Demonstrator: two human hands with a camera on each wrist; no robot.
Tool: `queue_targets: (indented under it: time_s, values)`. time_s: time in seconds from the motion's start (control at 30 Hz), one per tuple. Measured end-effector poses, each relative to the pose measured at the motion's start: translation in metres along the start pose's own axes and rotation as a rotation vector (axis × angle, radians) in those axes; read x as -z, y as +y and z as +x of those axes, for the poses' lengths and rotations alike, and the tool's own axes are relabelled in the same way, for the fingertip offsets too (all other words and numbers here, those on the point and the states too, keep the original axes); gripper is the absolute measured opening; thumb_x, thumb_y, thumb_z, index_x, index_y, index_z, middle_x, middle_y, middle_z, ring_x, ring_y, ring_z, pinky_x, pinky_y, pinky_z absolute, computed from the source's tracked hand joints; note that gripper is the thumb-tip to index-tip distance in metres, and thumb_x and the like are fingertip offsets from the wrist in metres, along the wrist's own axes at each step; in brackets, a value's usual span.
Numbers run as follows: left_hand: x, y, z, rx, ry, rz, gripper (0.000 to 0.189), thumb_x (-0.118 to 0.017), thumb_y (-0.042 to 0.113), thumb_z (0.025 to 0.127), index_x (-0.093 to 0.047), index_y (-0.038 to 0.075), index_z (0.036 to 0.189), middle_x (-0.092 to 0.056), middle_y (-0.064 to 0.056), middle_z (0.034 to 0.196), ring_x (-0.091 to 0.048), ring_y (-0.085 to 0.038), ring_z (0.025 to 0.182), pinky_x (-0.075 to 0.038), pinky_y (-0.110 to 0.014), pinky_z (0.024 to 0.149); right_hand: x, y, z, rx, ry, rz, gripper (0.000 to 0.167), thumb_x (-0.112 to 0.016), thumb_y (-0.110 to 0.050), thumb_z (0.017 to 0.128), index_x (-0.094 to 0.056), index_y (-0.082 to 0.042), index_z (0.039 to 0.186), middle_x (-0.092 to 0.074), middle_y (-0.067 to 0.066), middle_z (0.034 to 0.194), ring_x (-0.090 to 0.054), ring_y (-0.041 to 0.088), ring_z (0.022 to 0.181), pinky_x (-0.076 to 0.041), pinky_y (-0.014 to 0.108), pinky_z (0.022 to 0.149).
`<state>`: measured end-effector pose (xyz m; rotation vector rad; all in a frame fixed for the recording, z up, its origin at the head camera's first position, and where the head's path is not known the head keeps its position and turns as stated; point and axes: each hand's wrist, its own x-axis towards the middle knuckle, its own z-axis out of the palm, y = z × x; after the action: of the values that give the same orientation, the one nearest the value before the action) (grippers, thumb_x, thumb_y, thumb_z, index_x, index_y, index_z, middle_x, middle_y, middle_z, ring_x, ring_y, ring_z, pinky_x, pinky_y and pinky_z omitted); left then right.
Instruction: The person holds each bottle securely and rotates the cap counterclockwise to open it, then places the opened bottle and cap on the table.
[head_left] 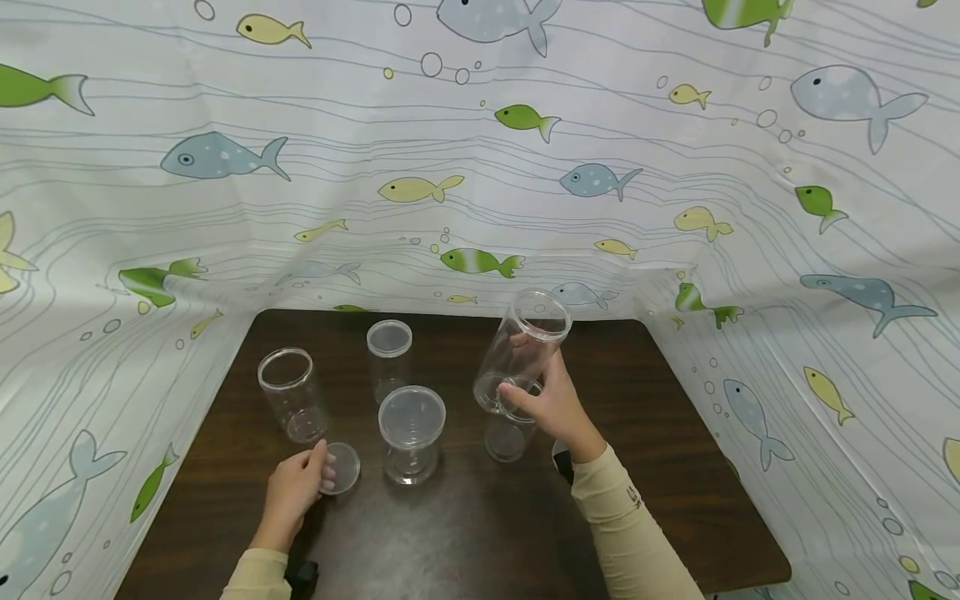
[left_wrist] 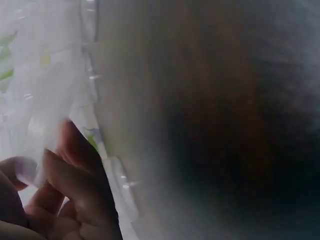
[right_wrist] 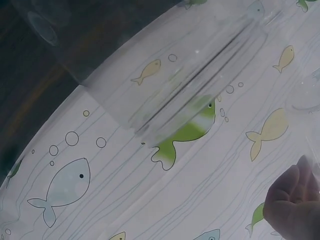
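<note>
My left hand (head_left: 294,492) pinches the edge of a round clear lid (head_left: 343,469) low over the table. In the left wrist view, thumb and fingers (left_wrist: 75,185) close on something translucent and blurred. My right hand (head_left: 553,402) grips a clear jar (head_left: 517,354), raised and tilted, its mouth up and to the right. Below and partly behind that jar, another clear container (head_left: 506,442) stands on the table. At the right edge of the right wrist view, the right hand (right_wrist: 295,200) shows beside clear plastic.
An uncapped clear jar (head_left: 294,400) stands at the left. Two lidded containers, a tall one (head_left: 390,358) behind and a wider one (head_left: 412,429) in front, stand mid-table. A partly hidden round piece (head_left: 557,454) lies by the right wrist. A fish-print curtain (head_left: 480,225) encloses the dark table (head_left: 480,542).
</note>
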<state>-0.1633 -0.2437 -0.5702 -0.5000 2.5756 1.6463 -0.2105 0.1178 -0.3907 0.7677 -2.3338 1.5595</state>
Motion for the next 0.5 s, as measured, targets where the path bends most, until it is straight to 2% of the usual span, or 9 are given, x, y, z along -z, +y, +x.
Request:
queue_targets:
  time_s: [0.07, 0.17, 0.23, 0.3, 0.37, 0.5]
  values:
    - [-0.001, -0.005, 0.001, -0.009, 0.017, 0.055, 0.057, -0.045, 0.046, 0.107, -0.073, -0.004, 0.105, -0.067, -0.006, 0.077, -0.06, -0.017, 0.068, -0.048, -0.03, 0.059, 0.0, 0.001, 0.002, -0.008, 0.0, -0.008, 0.071, -0.074, 0.004, 0.082, -0.035, 0.004, 0.141, -0.05, 0.021, 0.136, -0.05, 0.025, 0.121, -0.043, 0.038, 0.098]
    - [0.0, -0.01, 0.003, -0.031, 0.049, 0.16, 0.055, -0.047, 0.046, 0.106, -0.075, -0.001, 0.108, -0.07, -0.014, 0.086, -0.056, -0.023, 0.074, -0.042, -0.034, 0.06, 0.001, 0.002, 0.004, -0.02, -0.009, -0.013, 0.07, -0.073, 0.004, 0.083, -0.034, 0.004, 0.141, -0.049, 0.021, 0.136, -0.05, 0.027, 0.122, -0.043, 0.041, 0.098]
    - [0.001, -0.011, 0.003, -0.043, 0.06, 0.225, 0.055, -0.048, 0.047, 0.105, -0.074, 0.0, 0.114, -0.071, -0.018, 0.096, -0.057, -0.028, 0.079, -0.042, -0.037, 0.062, 0.002, 0.003, 0.006, -0.026, -0.012, -0.017, 0.07, -0.073, 0.003, 0.083, -0.034, 0.004, 0.142, -0.049, 0.02, 0.136, -0.05, 0.028, 0.122, -0.043, 0.043, 0.099]
    - [0.003, -0.011, 0.003, -0.049, 0.061, 0.261, 0.057, -0.048, 0.048, 0.105, -0.071, -0.002, 0.12, -0.071, -0.022, 0.108, -0.061, -0.032, 0.085, -0.046, -0.042, 0.066, 0.002, 0.003, 0.008, -0.03, -0.011, -0.014, 0.071, -0.073, 0.003, 0.083, -0.034, 0.004, 0.142, -0.049, 0.02, 0.136, -0.05, 0.029, 0.122, -0.043, 0.045, 0.098]
    - [0.004, -0.01, 0.004, -0.046, 0.059, 0.288, 0.059, -0.048, 0.049, 0.105, -0.069, -0.003, 0.124, -0.07, -0.024, 0.113, -0.064, -0.037, 0.092, -0.05, -0.048, 0.072, 0.004, 0.004, 0.01, -0.036, -0.011, -0.014, 0.072, -0.074, 0.002, 0.084, -0.033, 0.003, 0.143, -0.05, 0.019, 0.136, -0.051, 0.03, 0.121, -0.044, 0.047, 0.097]
    - [0.006, -0.009, 0.005, -0.029, 0.007, 0.318, 0.064, -0.046, 0.05, 0.104, -0.063, -0.007, 0.129, -0.063, -0.029, 0.121, -0.061, -0.042, 0.104, -0.05, -0.056, 0.082, 0.006, 0.007, 0.014, -0.053, -0.007, 0.002, 0.073, -0.073, 0.001, 0.086, -0.031, 0.004, 0.145, -0.048, 0.02, 0.138, -0.054, 0.031, 0.114, -0.045, 0.05, 0.093]
